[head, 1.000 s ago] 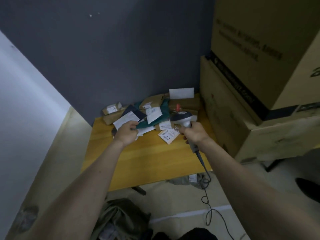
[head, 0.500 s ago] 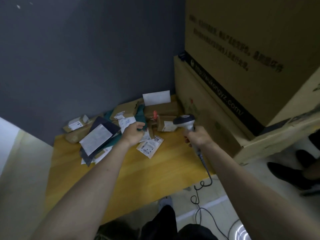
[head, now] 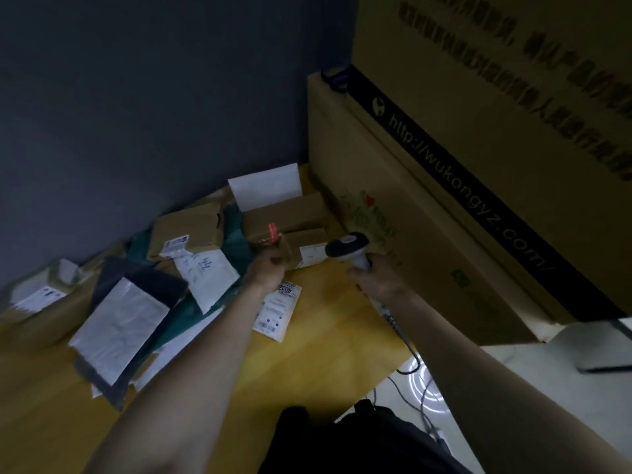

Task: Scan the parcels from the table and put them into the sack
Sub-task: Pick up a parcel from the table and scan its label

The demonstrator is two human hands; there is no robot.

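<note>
On the yellow worktop (head: 318,343), at about twelve o'clock from us, our left hand (head: 266,268) curls onto a small brown box parcel (head: 301,248); how firm the hold is we cannot tell. At one o'clock our right hand (head: 379,278) grips the barcode scanner (head: 349,249) by its handle, head toward that box. More parcels (head: 201,234) spread from nine to eleven o'clock; a white mailer (head: 277,309) lies under our left wrist.
</note>
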